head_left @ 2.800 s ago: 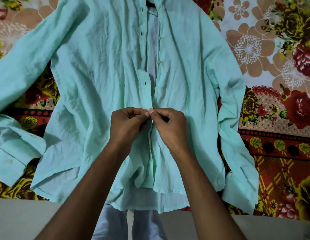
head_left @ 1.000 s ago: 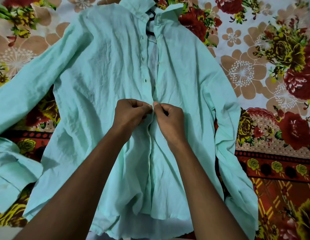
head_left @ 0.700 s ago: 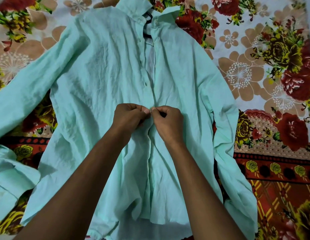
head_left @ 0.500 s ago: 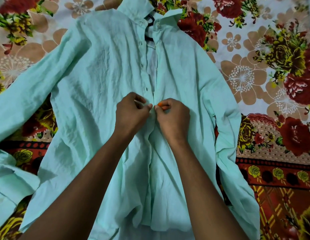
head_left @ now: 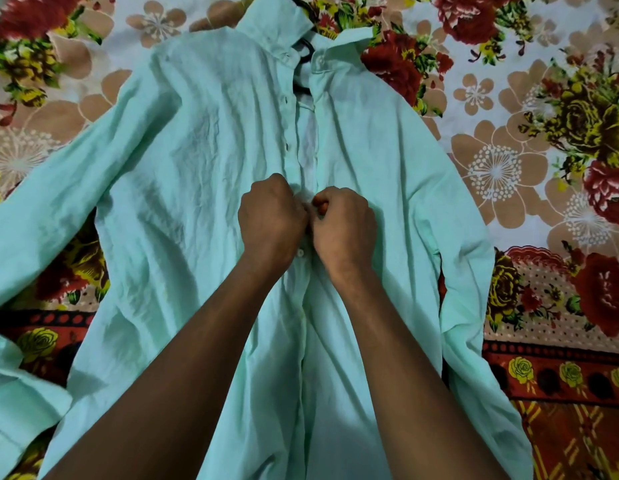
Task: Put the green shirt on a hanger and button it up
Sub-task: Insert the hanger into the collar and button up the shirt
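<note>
The green shirt (head_left: 183,174) lies face up and spread out on a floral bedsheet, sleeves out to both sides. A black hanger (head_left: 302,53) shows only at the open collar; the rest is hidden inside the shirt. My left hand (head_left: 271,221) pinches the left front edge at mid-chest. My right hand (head_left: 344,225) pinches the right front edge against it, knuckles almost touching. A fastened white button (head_left: 300,252) shows just below my hands, and the front is joined below it. Above my hands the front gapes, with loose buttons (head_left: 286,146) along the left edge.
The floral bedsheet (head_left: 508,150) in red, brown and white covers the whole surface around the shirt. The shirt's left sleeve folds back at the lower left (head_left: 20,403). The right sleeve (head_left: 474,341) runs down along the shirt's side.
My hands have moved up the shirt front from one button position to a higher one. The view has shifted so the collar and hanger now show.
</note>
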Demonstrator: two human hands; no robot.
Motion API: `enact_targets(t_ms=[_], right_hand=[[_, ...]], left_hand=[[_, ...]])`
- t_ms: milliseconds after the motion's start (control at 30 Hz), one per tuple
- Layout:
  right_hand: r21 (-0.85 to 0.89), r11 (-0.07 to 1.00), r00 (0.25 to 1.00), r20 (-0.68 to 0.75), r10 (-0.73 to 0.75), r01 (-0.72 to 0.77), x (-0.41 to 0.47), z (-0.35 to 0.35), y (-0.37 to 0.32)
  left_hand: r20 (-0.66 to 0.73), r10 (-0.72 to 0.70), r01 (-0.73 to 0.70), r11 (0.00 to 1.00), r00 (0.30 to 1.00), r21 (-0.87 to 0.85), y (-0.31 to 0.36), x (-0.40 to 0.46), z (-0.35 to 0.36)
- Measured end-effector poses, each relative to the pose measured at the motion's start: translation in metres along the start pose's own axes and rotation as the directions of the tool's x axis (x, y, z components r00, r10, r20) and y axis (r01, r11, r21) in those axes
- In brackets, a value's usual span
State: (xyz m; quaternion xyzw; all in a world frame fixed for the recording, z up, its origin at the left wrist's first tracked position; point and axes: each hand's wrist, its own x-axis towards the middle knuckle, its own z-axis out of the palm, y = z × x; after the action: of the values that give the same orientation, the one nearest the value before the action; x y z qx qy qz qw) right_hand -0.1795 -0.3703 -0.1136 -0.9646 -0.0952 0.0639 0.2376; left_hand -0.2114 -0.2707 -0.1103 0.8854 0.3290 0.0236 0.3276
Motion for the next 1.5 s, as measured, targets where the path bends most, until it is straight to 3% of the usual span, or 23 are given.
enact_targets(t_ms=[100,200,267,400,733,967,1133,1267,1333,1400,1500], right_hand=[[0.008,0.999,0.999,-0.031,0.036,-0.036,0.005,0.0,-0.004],[0.224,0.972,0.993,-0.079,0.086,-0.066,0.006,-0.001,-0.005],[0.394,0.915,0.991,-0.052,0.12,-0.09,0.004,-0.003,-0.004],[0.533,0.828,0.984,0.054,0.17,-0.172,0.004,-0.002,-0.001],[0.575,0.792,0.979,0.115,0.169,-0.204,0.006,-0.007,0.0],[0.585,0.772,0.961,0.246,0.123,-0.248,0.006,-0.011,0.008],[0.54,0.805,0.962,0.236,0.136,-0.246,0.013,-0.013,0.008],[0.406,0.883,0.966,0.195,0.168,-0.235,0.02,-0.011,0.005],[0.242,0.957,0.985,0.101,0.139,-0.16,0.025,-0.012,0.002],[0.128,0.988,0.996,-0.01,0.089,-0.087,0.036,-0.015,-0.003],[0.148,0.989,0.998,-0.066,0.018,-0.008,0.058,-0.013,-0.015]], left_hand=[[0.037,-0.091,0.098,0.962,0.995,-0.254,-0.004,0.001,-0.004],[0.181,-0.245,0.305,0.767,0.952,-0.564,-0.008,0.001,-0.011],[0.277,-0.28,0.394,0.648,0.919,-0.652,-0.009,0.0,-0.015],[0.337,-0.271,0.432,0.583,0.902,-0.688,-0.008,-0.001,-0.017],[0.385,-0.209,0.423,0.645,0.899,-0.637,-0.008,0.003,-0.022],[0.434,-0.217,0.455,0.677,0.875,-0.578,-0.007,0.015,-0.025],[0.491,-0.219,0.5,0.656,0.843,-0.566,-0.006,0.02,-0.027],[0.509,-0.246,0.526,0.663,0.825,-0.532,-0.006,0.024,-0.024],[0.463,-0.234,0.47,0.728,0.855,-0.499,-0.007,0.027,-0.02],[0.298,-0.183,0.304,0.846,0.937,-0.438,-0.004,0.032,-0.018],[0.057,-0.08,0.094,0.942,0.995,-0.322,0.012,0.046,-0.019]])
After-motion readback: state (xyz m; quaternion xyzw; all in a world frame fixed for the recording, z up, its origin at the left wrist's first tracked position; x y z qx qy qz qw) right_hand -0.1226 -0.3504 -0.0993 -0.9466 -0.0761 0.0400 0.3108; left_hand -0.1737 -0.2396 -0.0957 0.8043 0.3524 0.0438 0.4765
